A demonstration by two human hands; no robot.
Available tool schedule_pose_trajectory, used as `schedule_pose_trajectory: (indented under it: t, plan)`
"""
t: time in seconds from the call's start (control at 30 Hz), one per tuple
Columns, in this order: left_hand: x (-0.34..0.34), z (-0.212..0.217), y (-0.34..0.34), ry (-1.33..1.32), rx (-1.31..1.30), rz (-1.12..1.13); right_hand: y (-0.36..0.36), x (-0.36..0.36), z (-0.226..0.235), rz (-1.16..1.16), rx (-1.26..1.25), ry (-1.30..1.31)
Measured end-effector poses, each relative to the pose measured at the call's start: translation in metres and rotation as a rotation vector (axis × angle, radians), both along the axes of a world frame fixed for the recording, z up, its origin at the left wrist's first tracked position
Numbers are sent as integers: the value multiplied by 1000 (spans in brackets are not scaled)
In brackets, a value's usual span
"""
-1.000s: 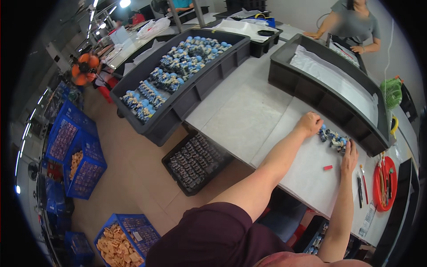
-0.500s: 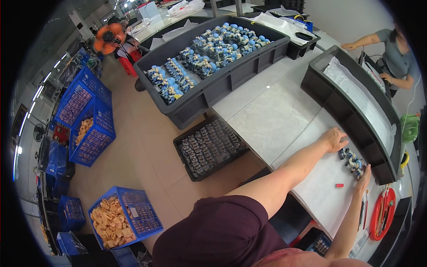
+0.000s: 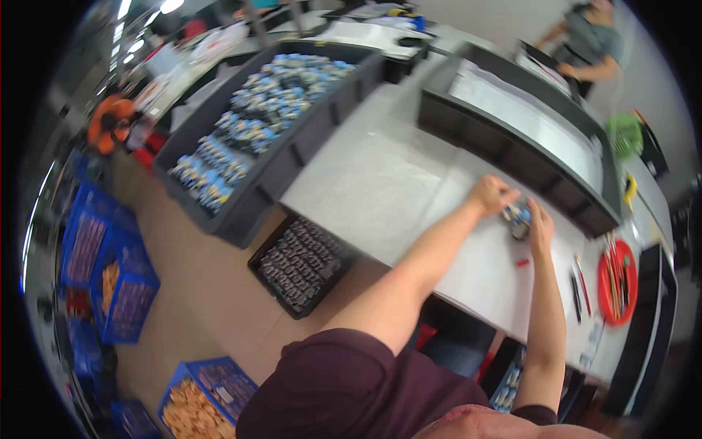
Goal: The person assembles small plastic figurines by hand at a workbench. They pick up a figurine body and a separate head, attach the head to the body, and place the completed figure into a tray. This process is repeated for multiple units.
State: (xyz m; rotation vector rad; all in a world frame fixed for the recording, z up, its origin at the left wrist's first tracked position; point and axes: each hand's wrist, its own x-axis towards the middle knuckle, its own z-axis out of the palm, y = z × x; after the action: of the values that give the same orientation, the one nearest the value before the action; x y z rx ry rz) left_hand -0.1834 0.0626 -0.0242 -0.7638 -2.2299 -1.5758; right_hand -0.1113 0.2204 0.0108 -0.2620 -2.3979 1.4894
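Several small blue-and-dark figurines [image 3: 518, 219] are bunched close together on the white-covered table, between my two hands. My left hand [image 3: 491, 194] reaches them from the left, its fingers bent and pressed against the upper end of the bunch. On the other side, my right hand [image 3: 540, 228] holds its fingers along the right edge of the figurines. Motion blur and the fingers hide part of the bunch. Just below it lies a small red block [image 3: 522, 263].
Behind my hands stands a grey tray [image 3: 504, 140] lined with white sheet. A grey bin [image 3: 307, 150] of blue-headed figurines is at left. A red dish [image 3: 605, 296] with brushes and some pens [image 3: 576, 293] lie at right. A dark crate [image 3: 292, 267] sits below the table edge. Another person [image 3: 592, 47] works opposite.
My hands have come closer together, and the spread-out figurines are now gathered between them. The whole view has shifted and turned, with the bins sitting further left.
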Motion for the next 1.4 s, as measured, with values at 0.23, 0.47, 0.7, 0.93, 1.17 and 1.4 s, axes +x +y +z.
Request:
schedule_pose_trajectory:
  t: [0.23, 0.47, 0.7, 0.93, 1.17, 1.4]
  plan:
    - [-17, 12, -34, -468, 165, -308, 19, 38, 34, 5, 254, 140]
    - [-1, 25, -67, -481, -134, -425, -16, 104, 37, 201, -214, 2]
    - [31, 34, -74, -399, -202, -366, -70, 134, 3, 260, -82, -49]
    - [76, 65, -96, -510, 80, -403, -84, 130, 11, 209, -451, 71]
    - [124, 58, -90, -826, 318, -342, -105, 144, 12, 278, -728, 56]
    - [145, 33, -83, -900, 650, -350, -105, 149, -2, 277, -787, -23]
